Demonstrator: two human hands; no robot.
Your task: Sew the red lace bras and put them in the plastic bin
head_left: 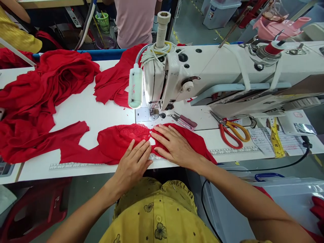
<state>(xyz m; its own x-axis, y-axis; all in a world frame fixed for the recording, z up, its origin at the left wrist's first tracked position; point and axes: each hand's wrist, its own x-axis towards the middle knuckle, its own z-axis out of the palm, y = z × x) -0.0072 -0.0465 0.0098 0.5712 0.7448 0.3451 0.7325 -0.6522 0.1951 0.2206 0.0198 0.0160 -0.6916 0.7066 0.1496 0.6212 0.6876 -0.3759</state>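
Cloth (110, 145) in bright red, with patterned lace (133, 132) near its middle.

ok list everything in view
table: 1, white, centre
sewing machine: 1, white, right
lamp: 1, white, machine's left
spool: 1, red, atop machine
spread cloth: count unclear, red, centre front
cloth heaps: several, red, left
small tools: 2, maroon and pink, centre
scissors: 1, red and yellow, right
measuring tape: 1, yellow, right
papers: some, white, under tape
stool: 1, red, bottom left
bins: several, clear, floor
basket: 1, green, back
people: 2, yellow and pink tops, back
shirt: 1, yellow, bottom
left fingers: one set, bare, on cloth
right fingers: one set, bare, on cloth
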